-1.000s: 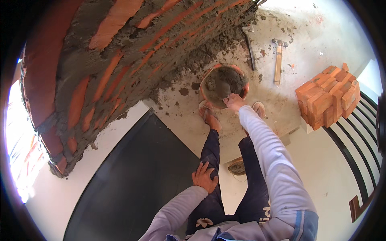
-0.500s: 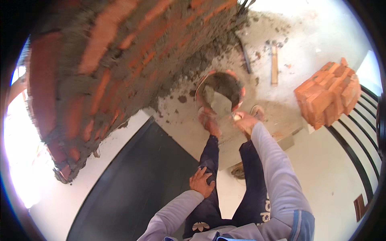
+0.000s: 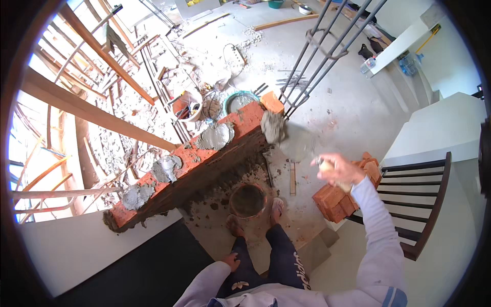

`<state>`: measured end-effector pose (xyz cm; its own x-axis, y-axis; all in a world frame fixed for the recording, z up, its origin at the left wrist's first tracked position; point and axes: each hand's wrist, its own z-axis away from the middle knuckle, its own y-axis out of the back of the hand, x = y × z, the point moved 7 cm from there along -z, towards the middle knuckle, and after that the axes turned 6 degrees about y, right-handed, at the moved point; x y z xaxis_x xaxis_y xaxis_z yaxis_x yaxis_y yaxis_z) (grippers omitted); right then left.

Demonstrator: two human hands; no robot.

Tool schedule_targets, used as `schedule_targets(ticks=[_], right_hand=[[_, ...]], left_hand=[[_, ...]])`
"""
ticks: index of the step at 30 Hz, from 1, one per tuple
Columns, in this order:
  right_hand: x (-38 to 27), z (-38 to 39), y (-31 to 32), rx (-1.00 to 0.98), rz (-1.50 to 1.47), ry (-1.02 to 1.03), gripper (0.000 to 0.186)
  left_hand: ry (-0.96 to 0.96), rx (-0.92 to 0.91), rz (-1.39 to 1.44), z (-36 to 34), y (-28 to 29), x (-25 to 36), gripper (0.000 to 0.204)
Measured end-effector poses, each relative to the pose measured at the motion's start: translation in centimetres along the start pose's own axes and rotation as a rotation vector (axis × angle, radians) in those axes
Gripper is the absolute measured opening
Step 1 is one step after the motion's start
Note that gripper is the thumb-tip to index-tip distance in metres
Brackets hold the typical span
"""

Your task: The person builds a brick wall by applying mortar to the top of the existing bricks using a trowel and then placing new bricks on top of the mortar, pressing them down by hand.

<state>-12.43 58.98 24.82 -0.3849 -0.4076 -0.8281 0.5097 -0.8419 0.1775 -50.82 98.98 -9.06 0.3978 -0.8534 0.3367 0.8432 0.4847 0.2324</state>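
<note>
My right hand (image 3: 340, 171) is closed around the pale handle of a trowel (image 3: 326, 165), raised to the right of a brick wall's end. The trowel's grey blade is smeared by motion. Close to it, a thick lump of grey mortar (image 3: 274, 127) clings to the end of the brick wall (image 3: 245, 120), below an orange brick (image 3: 272, 102). More mortar sits in separate heaps along the wall's top. My left hand (image 3: 231, 261) lies on my left thigh, partly hidden by the sleeve. A round bucket (image 3: 247, 200) with mortar inside stands on the floor before my feet.
Stacked bricks (image 3: 335, 199) stand on the right beside a dark railing (image 3: 417, 233). Vertical steel rods (image 3: 312, 56) rise past the wall's end. Behind the wall are a teal-rimmed tub (image 3: 239, 101), a tool bucket (image 3: 188, 106), rubble and slanting timbers (image 3: 102, 115).
My right hand has lifted the trowel out of the bucket and up toward the wall's end. The view has tilted up, showing the wall's top. My left hand stays on my leg.
</note>
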Motion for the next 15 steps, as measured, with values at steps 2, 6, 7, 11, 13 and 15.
schedule_targets(ticks=[2, 6, 7, 11, 13, 15], right_hand=[[-5.1, -1.3, 2.8, 0.108, 0.432, 0.199, 0.039], [-8.7, -2.1, 5.3, 0.514, 1.010, 0.567, 0.027], [-8.9, -2.5, 4.6, 0.508, 0.990, 0.582, 0.027], [-7.6, -2.8, 2.9, 0.585, 0.929, 0.539, 0.015], [-6.8, -3.0, 1.9, 0.448, 0.578, 0.489, 0.018], [-4.7, -3.9, 2.3, 0.332, 0.404, 0.404, 0.026]], left_hand=[[0.027, 0.082, 0.120, 2.2, 2.0, 0.0, 0.058], [0.180, 0.242, 0.113, 5.3, 4.5, 0.6, 0.048], [0.183, 0.373, 0.134, 6.3, 4.7, -0.5, 0.045], [0.231, 0.512, 0.276, 9.5, 3.6, 0.7, 0.046], [0.237, 0.586, 0.436, 10.5, 3.2, 0.7, 0.048], [0.187, 0.549, 0.457, 9.6, 3.8, 4.6, 0.049]])
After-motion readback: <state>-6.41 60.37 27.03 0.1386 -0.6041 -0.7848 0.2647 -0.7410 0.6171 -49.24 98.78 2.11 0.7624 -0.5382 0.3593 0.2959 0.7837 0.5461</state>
